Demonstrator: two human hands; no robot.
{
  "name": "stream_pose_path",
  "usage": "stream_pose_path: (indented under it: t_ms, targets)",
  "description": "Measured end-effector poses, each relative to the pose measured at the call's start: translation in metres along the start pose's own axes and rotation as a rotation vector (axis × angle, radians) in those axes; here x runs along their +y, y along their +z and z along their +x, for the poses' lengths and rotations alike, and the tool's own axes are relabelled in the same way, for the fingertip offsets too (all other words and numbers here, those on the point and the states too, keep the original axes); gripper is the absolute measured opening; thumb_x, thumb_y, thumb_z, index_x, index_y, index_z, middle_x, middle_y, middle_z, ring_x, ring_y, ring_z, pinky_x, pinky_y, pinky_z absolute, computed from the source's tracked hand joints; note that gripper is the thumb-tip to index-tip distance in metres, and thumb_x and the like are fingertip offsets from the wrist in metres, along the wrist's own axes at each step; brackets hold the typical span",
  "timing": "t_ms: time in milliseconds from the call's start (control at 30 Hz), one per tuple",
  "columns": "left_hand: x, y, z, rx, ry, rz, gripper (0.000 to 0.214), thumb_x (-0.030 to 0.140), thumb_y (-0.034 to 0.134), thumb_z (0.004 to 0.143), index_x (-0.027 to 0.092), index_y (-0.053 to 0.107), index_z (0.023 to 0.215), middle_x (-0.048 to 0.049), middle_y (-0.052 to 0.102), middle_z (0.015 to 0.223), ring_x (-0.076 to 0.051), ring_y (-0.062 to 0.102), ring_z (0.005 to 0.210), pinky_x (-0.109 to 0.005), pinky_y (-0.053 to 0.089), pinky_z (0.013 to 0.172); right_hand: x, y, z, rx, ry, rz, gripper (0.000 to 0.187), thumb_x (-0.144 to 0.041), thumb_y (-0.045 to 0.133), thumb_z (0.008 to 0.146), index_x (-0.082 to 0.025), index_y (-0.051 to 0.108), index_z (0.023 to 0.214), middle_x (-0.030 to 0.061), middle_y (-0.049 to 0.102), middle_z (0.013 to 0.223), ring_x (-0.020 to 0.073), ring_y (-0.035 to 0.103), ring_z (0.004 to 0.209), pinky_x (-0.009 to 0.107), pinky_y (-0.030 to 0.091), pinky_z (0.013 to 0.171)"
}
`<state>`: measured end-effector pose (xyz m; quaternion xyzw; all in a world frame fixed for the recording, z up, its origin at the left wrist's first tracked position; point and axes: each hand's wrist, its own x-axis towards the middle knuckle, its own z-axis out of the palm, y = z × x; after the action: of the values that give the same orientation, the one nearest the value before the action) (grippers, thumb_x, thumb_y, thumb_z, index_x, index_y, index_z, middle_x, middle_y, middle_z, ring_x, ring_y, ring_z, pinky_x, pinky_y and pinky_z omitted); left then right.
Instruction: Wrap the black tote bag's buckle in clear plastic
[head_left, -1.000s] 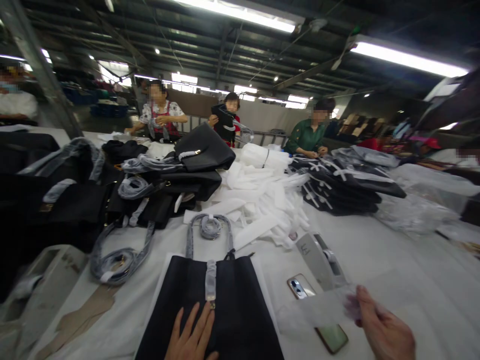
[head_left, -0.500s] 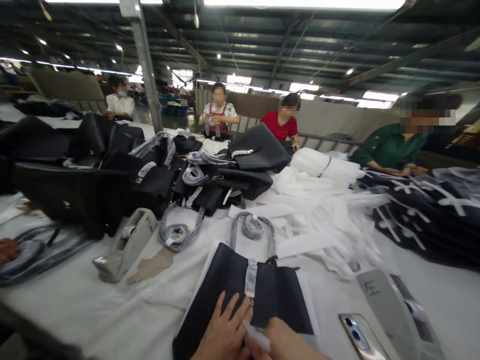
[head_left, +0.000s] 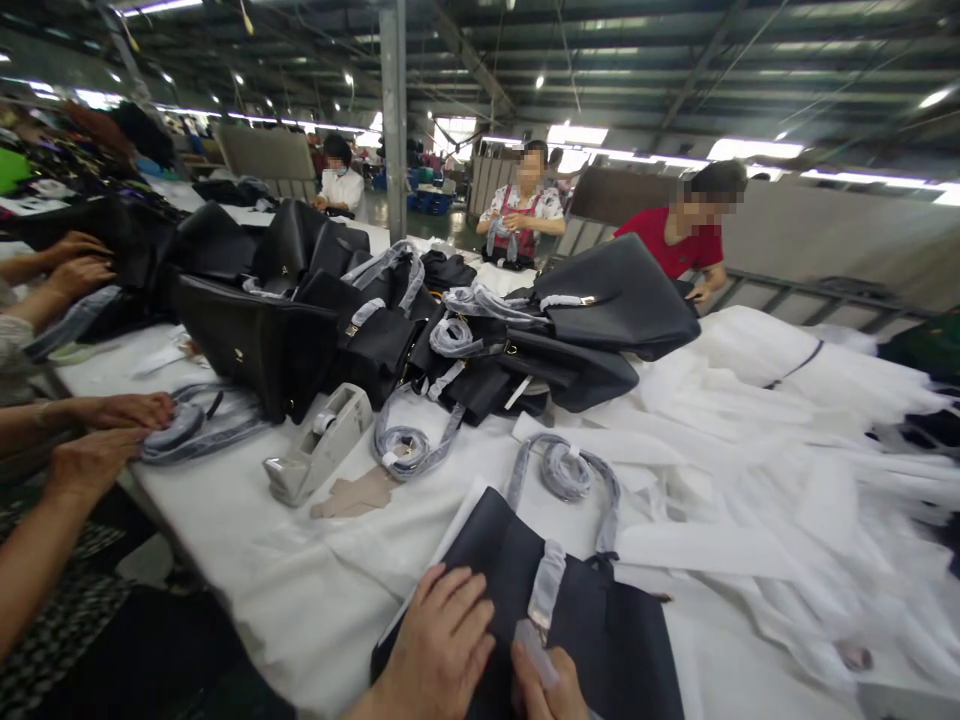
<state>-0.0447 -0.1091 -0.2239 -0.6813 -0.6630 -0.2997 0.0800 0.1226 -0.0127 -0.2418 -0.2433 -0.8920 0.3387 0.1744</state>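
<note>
A black handbag (head_left: 510, 560) lies flat before me, with a strap wrapped in whitish film (head_left: 547, 583) down its middle ending at a small gold clasp. My left hand (head_left: 442, 632) rests on the bag's left side, its fingers stretched out. Just below the clasp, my right hand (head_left: 553, 688) pinches a translucent whitish strip (head_left: 535, 652) between thumb and fingers. What lies beneath that strip is hidden. Above the bag, its film-wrapped handle (head_left: 611, 490) loops around a coiled, wrapped strap (head_left: 566, 470).
Several black bags (head_left: 255, 335) are piled across the table. A tape dispenser (head_left: 319, 445) stands beside brown paper scraps (head_left: 352, 495). White foam sheets (head_left: 750, 540) spread on the right. At left, co-workers' hands (head_left: 105, 440) handle a wrapped strap; other people stand behind the table.
The view has turned left, bringing co-workers' arms into sight. My left hand has moved away from my right hand onto the bag's left side. My right hand still pinches the strip, now nearer the clasp.
</note>
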Motion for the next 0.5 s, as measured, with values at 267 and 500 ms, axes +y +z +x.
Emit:
stream_pose_path:
  t_ms: [267, 500]
  targets:
    - [-0.003, 0.0, -0.027, 0.033, -0.062, -0.071, 0.023, 0.023, 0.035, 0.095, 0.021, 0.058, 0.088, -0.0081, 0.069, 0.113, -0.025, 0.058, 0.118, -0.053, 0.055, 0.095, -0.012, 0.01, 0.009, 0.016, -0.054, -0.224, 0.038, -0.045, 0.047, 0.09, -0.021, 0.05, 0.06, -0.0012, 0.054, 0.051, 0.0121, 0.048, 0.045, 0.026, 0.029, 0.047]
    - [0.019, 0.002, -0.025, 0.186, -0.395, 0.022, 0.055, 0.075, 0.06, 0.07, 0.024, 0.059, 0.089, -0.0136, 0.058, 0.122, -0.041, 0.044, 0.122, -0.075, 0.036, 0.096, -0.022, 0.001, 0.008, -0.06, -0.053, -0.181, 0.009, -0.029, 0.053, 0.068, -0.022, 0.056, 0.071, -0.0027, 0.059, 0.056, 0.0137, 0.055, 0.047, 0.025, 0.036, 0.047]
